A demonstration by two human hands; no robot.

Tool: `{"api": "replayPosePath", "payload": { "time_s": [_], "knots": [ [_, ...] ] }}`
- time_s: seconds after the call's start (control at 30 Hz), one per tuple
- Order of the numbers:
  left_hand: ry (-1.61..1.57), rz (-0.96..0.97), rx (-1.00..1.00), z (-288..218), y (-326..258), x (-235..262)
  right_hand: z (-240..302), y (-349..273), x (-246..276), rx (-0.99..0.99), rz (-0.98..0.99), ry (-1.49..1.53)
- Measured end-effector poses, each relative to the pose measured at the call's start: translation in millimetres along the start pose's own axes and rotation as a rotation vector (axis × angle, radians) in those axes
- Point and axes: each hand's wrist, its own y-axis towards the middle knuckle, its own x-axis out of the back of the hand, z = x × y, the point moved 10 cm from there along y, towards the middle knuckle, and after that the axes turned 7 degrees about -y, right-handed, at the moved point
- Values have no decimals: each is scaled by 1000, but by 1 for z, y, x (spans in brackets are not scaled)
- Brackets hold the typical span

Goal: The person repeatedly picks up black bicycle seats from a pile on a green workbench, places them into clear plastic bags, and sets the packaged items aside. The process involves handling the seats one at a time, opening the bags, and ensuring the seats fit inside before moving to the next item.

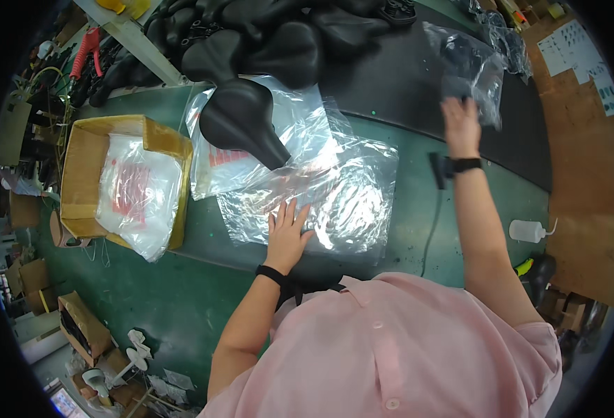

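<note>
My left hand (pixel 289 238) lies flat with spread fingers on a stack of clear plastic bags (pixel 363 202). Just beyond it, a black bicycle saddle (pixel 237 115) rests on more clear bags with red print (pixel 206 177), its narrow nose pointing toward me. My right hand (pixel 462 127) reaches far out to the right, fingers extended and slightly blurred. Its fingertips meet the near end of a bagged black saddle (pixel 464 59) on the dark mat; I see no grip around it.
A yellow-brown carton (pixel 84 167) holding folded plastic bags (pixel 129 188) stands at the left. Several black saddles (pixel 289 52) pile up along the back. A black mat (pixel 390 83) crosses the green table (pixel 418 237). A white squeeze bottle (pixel 528 230) lies at the right.
</note>
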Motion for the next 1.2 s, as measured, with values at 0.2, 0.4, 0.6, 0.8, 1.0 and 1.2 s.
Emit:
{"api": "replayPosePath", "payload": {
  "time_s": [0.2, 0.4, 0.6, 0.8, 1.0, 1.2],
  "knots": [
    [75, 49, -22, 17, -1, 11, -220, -176, -224, 61, 827, -1272],
    [143, 96, -44, 40, -8, 22, -266, -211, -247, -101, 746, -1191],
    [102, 132, -32, 68, 13, 57, -204, -197, -199, -472, 950, -650],
    [179, 90, -26, 66, 33, 65, -83, -148, -102, -527, 859, -394],
    [159, -120, 7, 28, 35, 92, 18, -116, 2, 159, 498, -1323],
    [-49, -88, -159, -81, 4, 16, 12, -170, 78, 612, 309, -1657]
  ]
}}
